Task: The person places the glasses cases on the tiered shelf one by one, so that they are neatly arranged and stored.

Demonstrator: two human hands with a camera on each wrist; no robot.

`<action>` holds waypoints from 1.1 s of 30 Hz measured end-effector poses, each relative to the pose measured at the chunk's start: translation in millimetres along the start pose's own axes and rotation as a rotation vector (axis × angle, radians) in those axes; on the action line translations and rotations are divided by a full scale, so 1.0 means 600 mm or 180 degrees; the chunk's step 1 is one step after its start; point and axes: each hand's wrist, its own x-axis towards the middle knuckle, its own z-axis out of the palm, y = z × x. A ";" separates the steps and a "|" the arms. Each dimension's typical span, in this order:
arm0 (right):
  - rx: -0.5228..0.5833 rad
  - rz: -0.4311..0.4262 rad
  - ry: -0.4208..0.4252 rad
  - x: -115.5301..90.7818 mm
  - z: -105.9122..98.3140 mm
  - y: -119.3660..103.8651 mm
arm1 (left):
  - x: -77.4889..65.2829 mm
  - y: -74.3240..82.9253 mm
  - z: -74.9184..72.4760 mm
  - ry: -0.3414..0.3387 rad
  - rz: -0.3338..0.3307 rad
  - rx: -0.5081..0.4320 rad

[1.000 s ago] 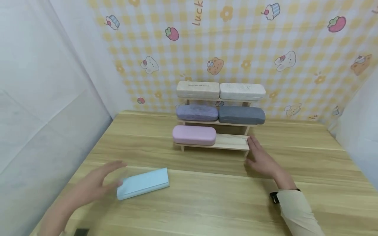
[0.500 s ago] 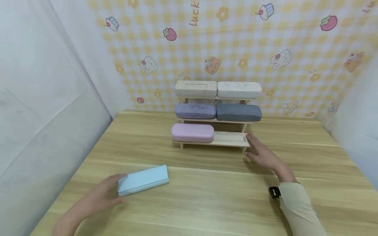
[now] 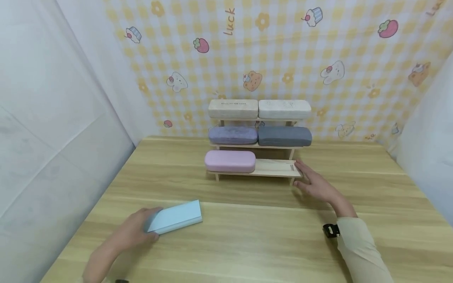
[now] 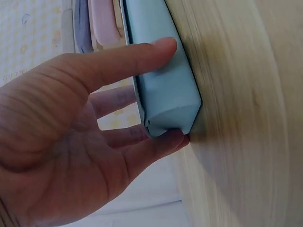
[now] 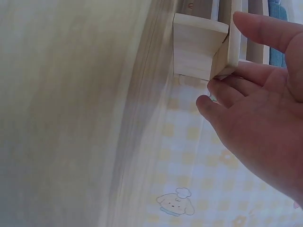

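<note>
My left hand (image 3: 136, 228) grips the near-left end of a light blue glasses case (image 3: 178, 216) lying on the table. In the left wrist view, the thumb lies across the case's side (image 4: 165, 90) and fingertips touch its end. At the right end of a three-tier wooden rack (image 3: 274, 168), my right hand (image 3: 316, 188) touches the bottom shelf. Its fingers are fairly straight; the thumb is at the shelf's front edge in the right wrist view. A pink glasses case (image 3: 230, 161) occupies the bottom shelf's left half; bare wood shows beside it.
The middle tier carries a purple case (image 3: 233, 135) and a grey-blue case (image 3: 284, 136). On top are a beige case (image 3: 233, 109) and a whitish case (image 3: 284, 109). A yellow checked cloth (image 3: 226, 63) hangs behind the wooden table (image 3: 247, 243).
My left hand has come in from the left and taken hold of the light blue glasses case. My right hand stays at the rack's end. The head view has shifted slightly.
</note>
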 end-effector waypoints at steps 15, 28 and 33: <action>0.0024 0.0038 0.0042 -0.001 -0.002 0.002 | 0.034 0.003 -0.032 -0.0137 0.0240 0.0070; -0.0031 0.0077 0.0081 0.002 -0.002 -0.002 | 0.057 0.025 -0.024 -0.0050 0.0347 -0.0005; -0.0008 0.0094 0.0155 0.002 -0.005 -0.002 | 0.066 0.033 -0.023 0.0050 0.0456 -0.0023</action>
